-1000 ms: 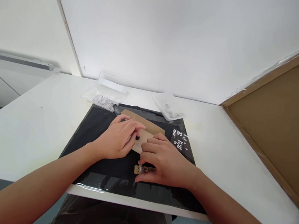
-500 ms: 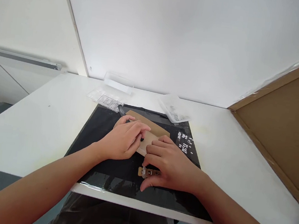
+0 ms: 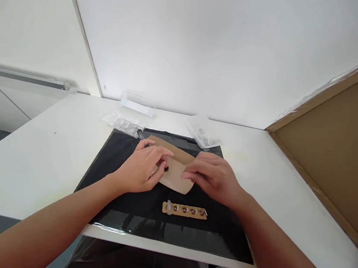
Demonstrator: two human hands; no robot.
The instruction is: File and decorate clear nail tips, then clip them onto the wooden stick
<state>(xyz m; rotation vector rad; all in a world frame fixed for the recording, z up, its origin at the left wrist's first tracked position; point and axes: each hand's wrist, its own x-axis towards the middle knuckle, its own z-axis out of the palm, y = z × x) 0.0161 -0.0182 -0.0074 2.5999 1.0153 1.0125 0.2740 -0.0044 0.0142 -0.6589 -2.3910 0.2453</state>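
My left hand (image 3: 145, 167) rests over the left end of a kraft cardboard tray (image 3: 176, 177), its fingers curled inward. A dark rod-like handle (image 3: 141, 134) sticks out behind it, and a small black piece (image 3: 166, 168) shows by the fingertips; what the fingers grip is hidden. Over the tray's right end is my right hand (image 3: 214, 176), fingers bent in a slightly blurred pinch; anything in it is too small to make out. Nearer me lies a tan strip (image 3: 185, 211) with several round metallic pieces in a row and a clear plastic piece (image 3: 169, 207) across its left end.
A black mat (image 3: 123, 214) covers the front middle of the white table (image 3: 52, 157). Behind it stand a clear plastic box (image 3: 138, 104), a printed plastic bag (image 3: 124, 125) and a translucent tray (image 3: 203, 132) with small contents. A cardboard panel (image 3: 337, 123) borders the right side.
My right hand has lifted off the tan strip and moved up and right to the cardboard tray, uncovering the whole strip. My left hand stays nearly in place.
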